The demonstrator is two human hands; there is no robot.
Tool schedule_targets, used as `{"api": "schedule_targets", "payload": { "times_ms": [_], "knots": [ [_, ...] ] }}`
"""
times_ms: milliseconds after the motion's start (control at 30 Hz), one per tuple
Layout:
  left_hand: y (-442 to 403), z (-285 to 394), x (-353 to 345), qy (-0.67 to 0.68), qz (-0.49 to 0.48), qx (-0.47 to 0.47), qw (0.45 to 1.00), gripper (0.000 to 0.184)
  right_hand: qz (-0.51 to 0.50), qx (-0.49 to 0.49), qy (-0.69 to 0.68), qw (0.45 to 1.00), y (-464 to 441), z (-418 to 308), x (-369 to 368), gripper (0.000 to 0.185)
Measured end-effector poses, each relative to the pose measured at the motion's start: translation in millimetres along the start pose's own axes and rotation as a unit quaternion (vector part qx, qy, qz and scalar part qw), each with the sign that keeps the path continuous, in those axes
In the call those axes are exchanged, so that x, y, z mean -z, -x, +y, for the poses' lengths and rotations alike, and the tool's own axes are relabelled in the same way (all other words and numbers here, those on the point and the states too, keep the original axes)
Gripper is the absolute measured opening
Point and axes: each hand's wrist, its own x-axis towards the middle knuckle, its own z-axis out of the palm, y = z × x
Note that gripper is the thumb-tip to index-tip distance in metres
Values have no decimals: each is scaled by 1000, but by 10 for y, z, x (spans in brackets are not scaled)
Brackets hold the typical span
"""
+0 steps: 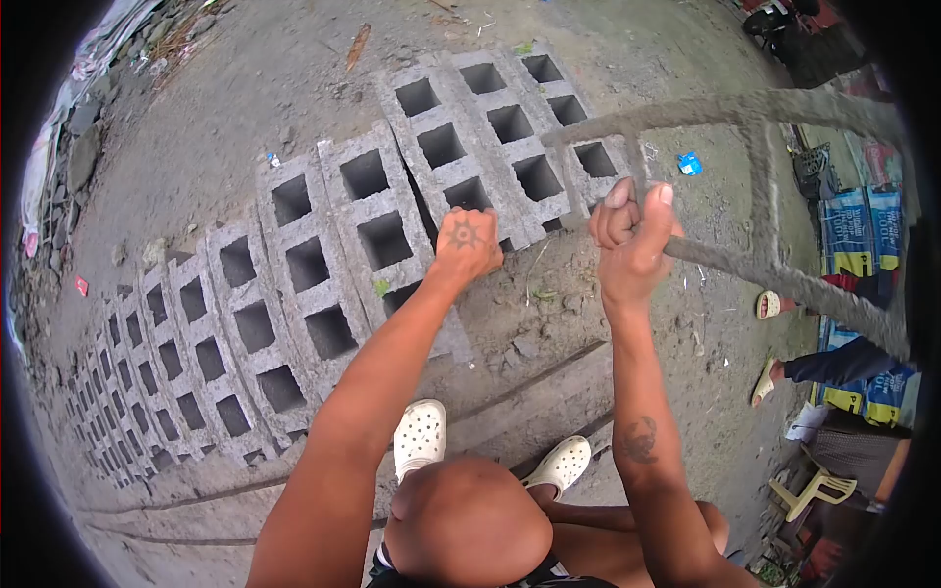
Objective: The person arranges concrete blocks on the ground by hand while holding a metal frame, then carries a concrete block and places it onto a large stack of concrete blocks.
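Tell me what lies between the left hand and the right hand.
In the head view, the edge of the concrete blocks and bare dirt lie between left hand and right hand.

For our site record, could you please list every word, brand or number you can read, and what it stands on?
Blue-and-yellow bags: pale lettering, sideways and too blurred to quote.
Blue wrapper: any print is too small to read.
Hollow blocks, and the frame in the right hand: no lettering visible.

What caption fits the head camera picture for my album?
Left hand on hollow grey blocks, right hand gripping a grey frame.
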Motion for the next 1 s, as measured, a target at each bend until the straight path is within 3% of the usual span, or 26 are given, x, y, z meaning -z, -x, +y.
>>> {"api": "schedule_targets", "payload": {
  "times_ms": [100,200,300,333,500,600,700,767,867,1000],
  "knots": [
    [14,12,10,18,9,-7,1000,21,-26,40,-99,994,-3,-51,-11,43],
    [-8,19,32,12,-4,10,1000,31,-41,-120,158,979,291,703,242,42],
    [24,15,50,29,32,-9,999,27,-20,-156,103,982,287,717,351,41],
    [14,26,86,33,11,2,999,27,-15,-124,122,985,243,653,312,43],
    [-34,38,106,37,-53,25,998,26,11,24,-40,999,-166,-87,-137,47],
    [-6,33,63,21,-20,16,999,29,-16,53,-101,993,-381,-95,-249,47],
    [-96,85,281,40,-130,52,989,30,-4,-93,34,995,-246,588,-179,47],
    [-105,80,287,43,-122,54,990,32,-7,-174,102,979,-255,758,-140,48],
    [-84,62,198,44,-119,47,991,33,25,-135,73,988,-366,449,-278,47],
    [-54,58,201,26,-87,34,995,33,4,36,-19,999,-749,-51,-481,49]
  ]
}}
